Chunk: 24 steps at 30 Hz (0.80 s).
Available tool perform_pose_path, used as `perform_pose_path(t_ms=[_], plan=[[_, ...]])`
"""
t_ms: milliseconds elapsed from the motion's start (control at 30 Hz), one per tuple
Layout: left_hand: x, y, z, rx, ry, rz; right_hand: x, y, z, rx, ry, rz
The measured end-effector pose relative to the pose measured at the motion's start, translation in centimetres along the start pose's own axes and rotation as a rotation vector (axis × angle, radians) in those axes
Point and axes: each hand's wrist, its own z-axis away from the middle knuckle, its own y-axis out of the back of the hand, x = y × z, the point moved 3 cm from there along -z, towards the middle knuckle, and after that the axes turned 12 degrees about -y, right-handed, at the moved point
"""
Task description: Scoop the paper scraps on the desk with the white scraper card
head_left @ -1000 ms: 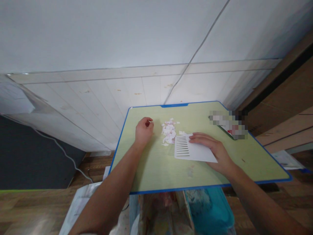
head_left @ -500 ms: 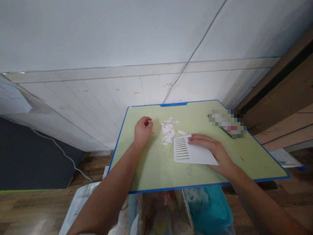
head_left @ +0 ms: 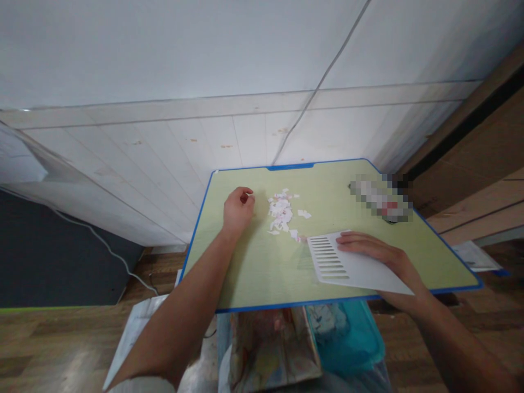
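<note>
A white card with a row of slots [head_left: 327,261] is held over the right part of the yellow-green tabletop [head_left: 262,289]. My right hand [head_left: 379,254] is closed on it, fingers on top; the thumb is hidden below. Left of the card lies a loose heap of torn white paper scraps [head_left: 280,210], some with pinkish marks. A few scraps are strewn between heap and card. My left hand [head_left: 238,210] rests left of the heap, apart from it. Its fingers curl toward the thumb, and whether anything small sits between them is hidden.
A blurred-out object [head_left: 380,199] lies at the table's right back. The table has a blue rim and stands against a white panelled wall [head_left: 204,147] with a hanging cable [head_left: 311,98]. Below the front edge are a paper bag [head_left: 274,349] and a turquoise bin [head_left: 360,344].
My right hand has drawn the slotted card right and toward me, away from the heap, uncovering scraps. My left hand has hardly moved. The view has shifted slightly.
</note>
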Motion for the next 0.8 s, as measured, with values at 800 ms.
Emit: perform_pose_path(t_ms=[800], plan=[[1.1, 0.2, -0.1, 0.009, 0.012, 0.015, 0.0, 0.2, -1.0, -0.07, -0.02, -0.028]])
